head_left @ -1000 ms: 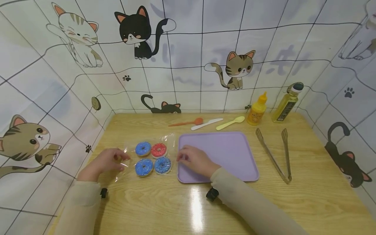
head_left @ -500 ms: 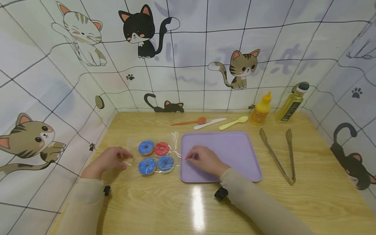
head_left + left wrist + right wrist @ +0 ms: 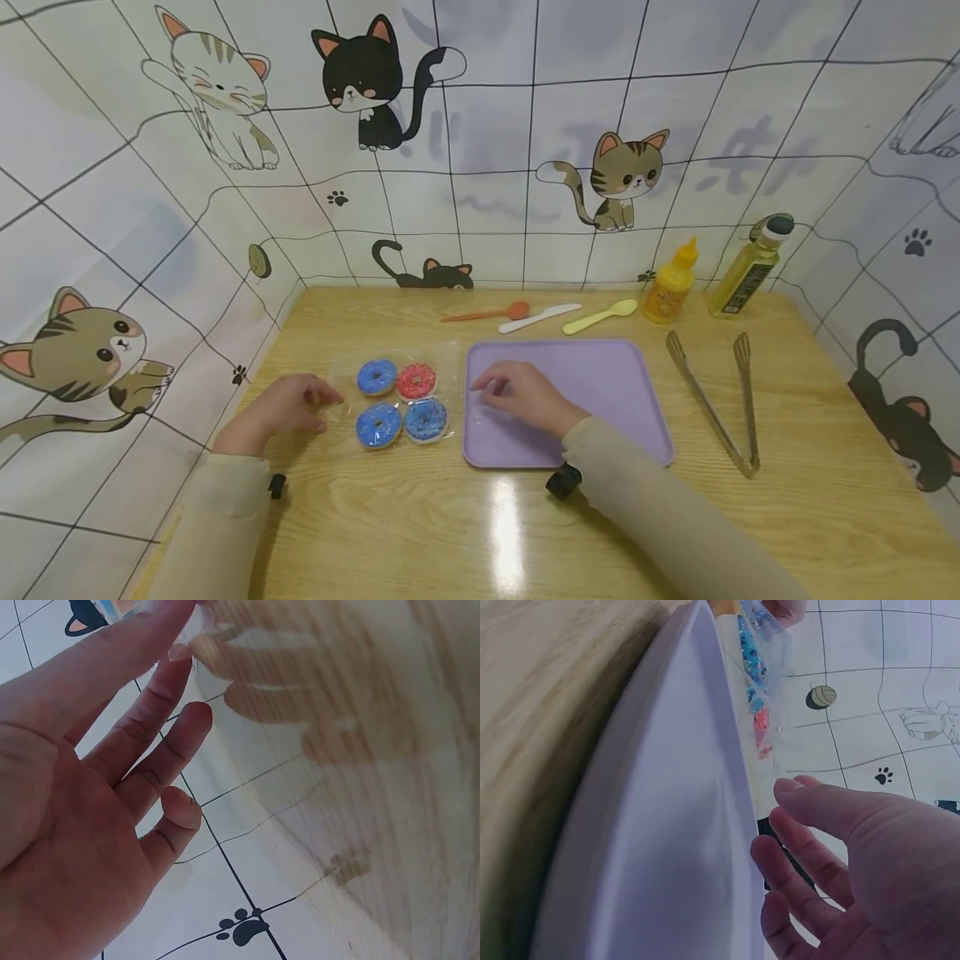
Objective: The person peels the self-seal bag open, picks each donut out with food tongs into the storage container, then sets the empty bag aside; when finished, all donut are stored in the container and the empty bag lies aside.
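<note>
A clear plastic bag [image 3: 450, 367] with one red-topped doughnut [image 3: 417, 381] and several blue-topped doughnuts [image 3: 378, 426] in it lies flat on the table. At its left edge is my left hand [image 3: 288, 408], fingertips close together beside the film; whether they pinch it I cannot tell. In the left wrist view, a sliver of film [image 3: 201, 619] shows by the thumb tip. My right hand [image 3: 525, 398] hovers over the left part of the purple tray [image 3: 592, 392], fingers loosely bent and holding nothing. The right wrist view shows those fingers apart from the bag [image 3: 776, 697].
Behind the tray lie an orange spoon [image 3: 516, 311], a white knife [image 3: 536, 318] and a yellow spoon [image 3: 600, 317]. A yellow squeeze bottle [image 3: 667, 287] and an oil bottle [image 3: 746, 275] stand back right. Spread metal tongs [image 3: 712, 417] lie right of the tray.
My right hand has let go of the bag's right edge, which it was drawing toward the tray, and the film has settled flatter. The left hand has stayed at the left edge.
</note>
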The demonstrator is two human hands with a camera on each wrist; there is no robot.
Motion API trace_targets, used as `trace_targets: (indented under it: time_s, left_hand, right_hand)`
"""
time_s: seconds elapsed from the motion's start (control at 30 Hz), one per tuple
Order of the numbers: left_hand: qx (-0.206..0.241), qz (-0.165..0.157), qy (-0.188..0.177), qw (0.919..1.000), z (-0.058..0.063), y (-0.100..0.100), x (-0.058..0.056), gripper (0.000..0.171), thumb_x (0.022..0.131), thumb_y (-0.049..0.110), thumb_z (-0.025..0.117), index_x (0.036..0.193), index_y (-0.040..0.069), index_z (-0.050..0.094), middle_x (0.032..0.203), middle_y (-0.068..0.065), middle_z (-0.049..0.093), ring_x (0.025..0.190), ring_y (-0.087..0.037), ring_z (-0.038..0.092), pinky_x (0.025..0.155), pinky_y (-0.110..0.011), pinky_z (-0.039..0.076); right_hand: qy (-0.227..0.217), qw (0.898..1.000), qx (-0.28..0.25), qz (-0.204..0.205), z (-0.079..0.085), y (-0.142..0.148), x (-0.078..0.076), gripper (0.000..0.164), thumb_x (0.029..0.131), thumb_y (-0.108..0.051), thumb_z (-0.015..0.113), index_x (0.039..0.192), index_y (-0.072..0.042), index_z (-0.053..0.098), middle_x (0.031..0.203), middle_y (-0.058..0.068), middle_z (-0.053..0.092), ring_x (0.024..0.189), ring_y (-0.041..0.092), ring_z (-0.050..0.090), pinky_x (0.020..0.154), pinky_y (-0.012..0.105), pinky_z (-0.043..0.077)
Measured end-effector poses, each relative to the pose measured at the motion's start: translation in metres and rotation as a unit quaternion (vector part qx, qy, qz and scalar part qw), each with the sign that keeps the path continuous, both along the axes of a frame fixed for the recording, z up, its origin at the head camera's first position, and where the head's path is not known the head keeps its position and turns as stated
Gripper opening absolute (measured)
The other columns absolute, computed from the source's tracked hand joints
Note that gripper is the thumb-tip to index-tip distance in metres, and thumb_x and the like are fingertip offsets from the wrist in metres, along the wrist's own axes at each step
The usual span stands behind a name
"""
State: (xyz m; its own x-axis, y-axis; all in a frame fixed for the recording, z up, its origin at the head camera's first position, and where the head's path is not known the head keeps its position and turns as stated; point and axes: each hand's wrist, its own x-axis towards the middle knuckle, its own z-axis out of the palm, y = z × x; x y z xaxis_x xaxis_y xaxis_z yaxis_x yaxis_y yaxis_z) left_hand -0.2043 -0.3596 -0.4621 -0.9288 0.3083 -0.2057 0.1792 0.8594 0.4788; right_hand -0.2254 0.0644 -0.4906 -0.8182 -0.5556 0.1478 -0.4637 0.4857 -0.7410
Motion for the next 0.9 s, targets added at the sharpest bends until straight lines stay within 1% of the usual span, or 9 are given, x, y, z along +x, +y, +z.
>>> trace_targets:
  time_s: [0.13, 0.27, 0.37, 0.5, 0.6, 0.73, 0.83, 0.9]
  left_hand:
    - [-0.002, -0.001, -0.002, 1.0, 0.001, 0.001, 0.001, 0.042, 0.072, 0.005, 0.091, 0.111, 0.011, 0.079, 0.108, -0.005, 0.073, 0.095, -0.024, 0.057, 0.083, -0.039, 0.049]
    - [-0.002, -0.002, -0.001, 1.0, 0.002, 0.001, 0.0, 0.041, 0.072, 0.005, 0.091, 0.111, 0.012, 0.079, 0.108, -0.005, 0.074, 0.094, -0.024, 0.057, 0.084, -0.039, 0.049]
    - [-0.003, -0.001, -0.001, 1.0, 0.001, 0.001, 0.0, 0.041, 0.072, 0.005, 0.091, 0.111, 0.011, 0.079, 0.108, -0.005, 0.074, 0.095, -0.024, 0.058, 0.085, -0.039, 0.049]
    - [-0.005, -0.001, -0.005, 1.0, 0.002, 0.002, 0.0, 0.042, 0.072, 0.005, 0.091, 0.111, 0.011, 0.079, 0.11, -0.006, 0.074, 0.097, -0.025, 0.059, 0.086, -0.041, 0.05]
    - [-0.007, 0.001, -0.008, 0.9999, 0.002, 0.002, 0.0, 0.041, 0.073, 0.006, 0.092, 0.112, 0.011, 0.079, 0.11, -0.006, 0.074, 0.096, -0.024, 0.059, 0.085, -0.041, 0.051]
    - [-0.015, 0.008, -0.009, 0.9998, 0.0, 0.003, 0.0, 0.04, 0.074, 0.008, 0.092, 0.111, 0.013, 0.079, 0.11, -0.005, 0.074, 0.095, -0.023, 0.058, 0.084, -0.04, 0.05]
    - [-0.017, 0.013, -0.011, 0.9997, -0.001, 0.002, 0.0, 0.04, 0.074, 0.009, 0.092, 0.111, 0.013, 0.079, 0.109, -0.005, 0.073, 0.096, -0.024, 0.058, 0.085, -0.041, 0.05]
    - [-0.015, 0.015, -0.013, 0.9997, 0.0, 0.002, 0.0, 0.04, 0.074, 0.008, 0.092, 0.112, 0.013, 0.079, 0.109, -0.006, 0.073, 0.097, -0.024, 0.059, 0.085, -0.042, 0.05]
  right_hand:
    - [0.017, 1.0, 0.0, 0.025, 0.0, -0.011, -0.004, 0.027, 0.091, -0.008, 0.078, 0.117, -0.014, 0.077, 0.11, 0.001, 0.075, 0.093, 0.013, 0.067, 0.085, 0.032, 0.055]
    - [0.021, 0.999, 0.003, 0.027, 0.002, -0.02, -0.008, 0.03, 0.091, -0.005, 0.077, 0.119, -0.016, 0.077, 0.108, 0.001, 0.072, 0.092, 0.011, 0.066, 0.084, 0.031, 0.054]
    - [0.02, 0.999, 0.011, 0.032, 0.002, -0.026, -0.011, 0.031, 0.09, -0.003, 0.076, 0.118, -0.018, 0.078, 0.104, 0.004, 0.069, 0.091, 0.01, 0.065, 0.083, 0.029, 0.054]
    - [0.017, 0.999, 0.022, 0.039, 0.002, -0.032, -0.014, 0.034, 0.092, -0.005, 0.076, 0.122, -0.021, 0.077, 0.11, 0.006, 0.067, 0.089, 0.009, 0.062, 0.081, 0.029, 0.053]
    - [0.018, 0.999, 0.033, 0.036, 0.001, -0.035, -0.014, 0.027, 0.093, -0.01, 0.077, 0.116, -0.023, 0.079, 0.113, 0.001, 0.066, 0.09, 0.008, 0.062, 0.081, 0.029, 0.052]
    - [0.028, 0.998, 0.039, 0.032, -0.002, -0.037, -0.016, 0.011, 0.092, -0.015, 0.078, 0.101, -0.021, 0.081, 0.109, -0.008, 0.065, 0.091, 0.008, 0.063, 0.085, 0.028, 0.052]
    - [0.039, 0.998, 0.042, 0.024, -0.004, -0.037, -0.018, 0.007, 0.091, -0.018, 0.08, 0.098, -0.021, 0.08, 0.105, -0.01, 0.064, 0.091, 0.009, 0.063, 0.084, 0.027, 0.052]
    - [0.044, 0.998, 0.043, 0.016, -0.004, -0.036, -0.018, 0.007, 0.091, -0.019, 0.081, 0.097, -0.021, 0.08, 0.103, -0.009, 0.064, 0.09, 0.009, 0.063, 0.082, 0.027, 0.052]
